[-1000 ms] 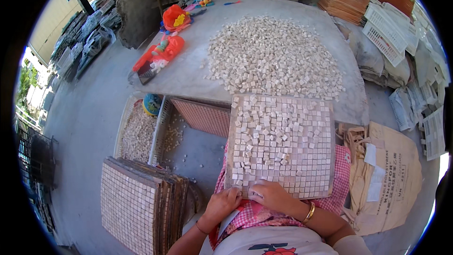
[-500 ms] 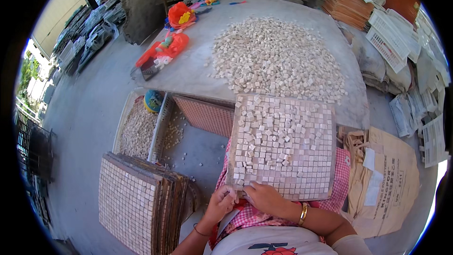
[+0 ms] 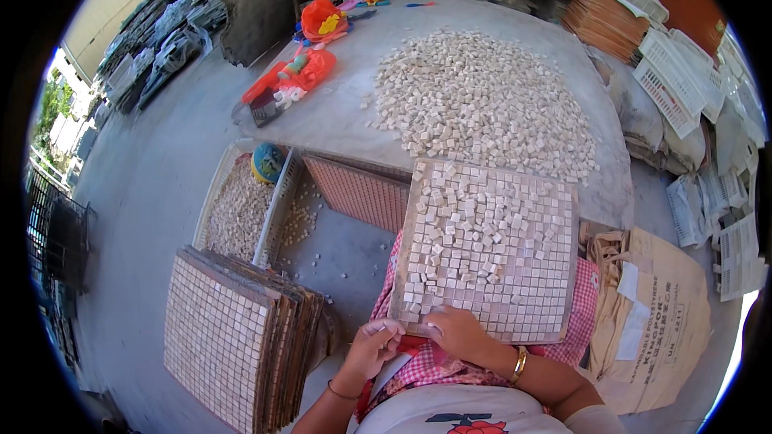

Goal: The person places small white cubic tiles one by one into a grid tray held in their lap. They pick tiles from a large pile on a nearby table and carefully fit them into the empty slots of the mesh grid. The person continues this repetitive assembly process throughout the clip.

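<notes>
A square mosaic board (image 3: 527, 293) lies tilted across my lap, its grid partly filled with small pale stone tiles. Loose tiles (image 3: 450, 229) are heaped over its middle and left part. My left hand (image 3: 375, 345) is by the board's near left corner, thumb and fingers pinched together; whatever is between them is too small to make out. Close to its right, my right hand (image 3: 458, 333) rests at the near edge of the board with its fingers curled in; their tips are partly hidden. A pink checked cloth (image 3: 418, 370) lies under the board.
Beyond the board, a large pile of tiles (image 3: 482, 96) covers a grey slab. To the left are a white crate (image 3: 233, 217) of tiles with a ball (image 3: 267, 162), and stacked tiled boards (image 3: 217, 329). A paper sack (image 3: 675, 313) lies right.
The view has swung slightly, so the scene sits a little farther right. My hands stay at the near edge, their fingertips slightly farther apart.
</notes>
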`<state>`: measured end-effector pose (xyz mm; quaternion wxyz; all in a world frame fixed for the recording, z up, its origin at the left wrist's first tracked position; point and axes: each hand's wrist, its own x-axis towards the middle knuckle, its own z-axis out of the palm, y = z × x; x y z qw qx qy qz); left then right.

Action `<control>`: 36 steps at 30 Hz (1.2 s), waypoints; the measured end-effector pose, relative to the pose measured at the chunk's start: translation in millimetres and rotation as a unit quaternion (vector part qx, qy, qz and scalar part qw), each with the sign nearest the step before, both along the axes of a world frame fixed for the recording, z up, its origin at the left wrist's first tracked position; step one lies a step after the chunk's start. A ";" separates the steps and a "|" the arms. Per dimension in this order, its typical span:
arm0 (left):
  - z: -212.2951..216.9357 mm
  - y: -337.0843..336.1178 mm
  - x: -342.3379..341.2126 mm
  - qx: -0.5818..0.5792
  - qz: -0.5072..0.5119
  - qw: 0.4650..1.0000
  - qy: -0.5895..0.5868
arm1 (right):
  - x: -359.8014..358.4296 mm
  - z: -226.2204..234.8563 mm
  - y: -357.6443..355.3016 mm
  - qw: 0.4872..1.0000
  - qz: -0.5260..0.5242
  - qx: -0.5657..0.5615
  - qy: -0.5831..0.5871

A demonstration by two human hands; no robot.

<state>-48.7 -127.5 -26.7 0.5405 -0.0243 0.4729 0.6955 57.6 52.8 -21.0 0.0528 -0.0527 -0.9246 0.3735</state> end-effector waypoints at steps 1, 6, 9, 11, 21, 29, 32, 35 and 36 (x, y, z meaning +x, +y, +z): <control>-1.5 -1.8 0.6 -0.036 -0.023 0.998 0.046 | 1.0 0.3 5.6 0.997 -0.024 -0.076 0.007; 6.3 5.9 16.1 -0.152 -0.110 0.779 0.599 | 18.2 10.6 47.7 0.878 -0.183 -0.433 -0.094; 10.2 9.4 22.8 -0.153 -0.122 0.703 0.684 | 35.4 13.6 57.7 0.818 -0.207 -0.529 -0.089; 11.5 10.5 24.7 -0.144 -0.121 0.679 0.710 | 40.4 24.7 56.9 0.897 -0.184 -0.395 -0.068; 15.5 25.0 18.8 -0.106 -0.183 0.578 0.788 | 44.9 27.7 51.6 0.943 -0.126 -0.308 -0.007; 11.6 41.5 26.9 -0.158 -0.228 0.570 0.773 | 64.3 37.9 64.7 0.929 -0.220 -0.299 -0.018; 9.5 42.6 32.9 -0.185 -0.227 0.579 0.761 | 70.3 34.1 62.9 0.924 -0.219 -0.312 -0.007; 13.4 43.2 31.1 -0.177 -0.219 0.604 0.746 | 73.6 26.3 67.6 0.935 -0.185 -0.301 0.006; 14.4 42.3 29.3 -0.158 -0.199 0.626 0.738 | 73.9 24.4 68.7 0.933 -0.182 -0.310 -0.003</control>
